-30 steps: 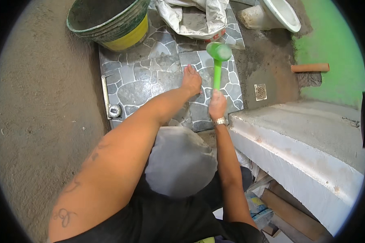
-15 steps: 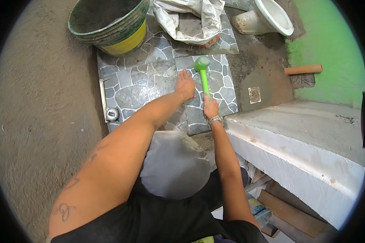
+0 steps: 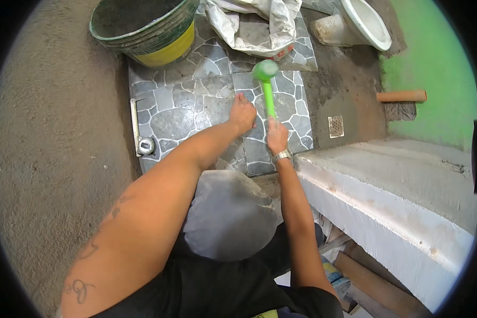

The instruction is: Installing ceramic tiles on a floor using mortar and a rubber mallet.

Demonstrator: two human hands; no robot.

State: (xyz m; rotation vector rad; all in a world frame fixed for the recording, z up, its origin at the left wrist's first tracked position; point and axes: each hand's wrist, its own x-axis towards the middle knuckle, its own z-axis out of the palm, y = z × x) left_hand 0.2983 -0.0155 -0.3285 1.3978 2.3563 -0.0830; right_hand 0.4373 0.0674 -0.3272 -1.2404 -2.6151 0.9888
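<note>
My right hand (image 3: 276, 137) grips a green rubber mallet (image 3: 269, 98), its blurred head over the upper part of a stone-patterned floor tile (image 3: 294, 122). Just left of the mallet, my left hand (image 3: 243, 115) rests on that tile with fingers spread along it and nothing held. The neighbouring tile (image 3: 180, 106) on the left has a similar grey pattern with white lines. Below my hands a rounded grey cloth-covered shape (image 3: 230, 212) sits between my arms, probably my knee.
A green bucket with yellow band (image 3: 161, 47) and a white sack (image 3: 222, 29) stand behind. At right are a toilet bowl (image 3: 373, 29), a drain grate (image 3: 335, 126), an orange pipe (image 3: 400, 96) and a concrete ledge (image 3: 381, 175). A white pipe with gauge (image 3: 145, 146) lies left.
The mallet head swung down and leftward from one second ago, then rose slightly from half a second ago. My left hand moved slightly left and lower in view since the first frame.
</note>
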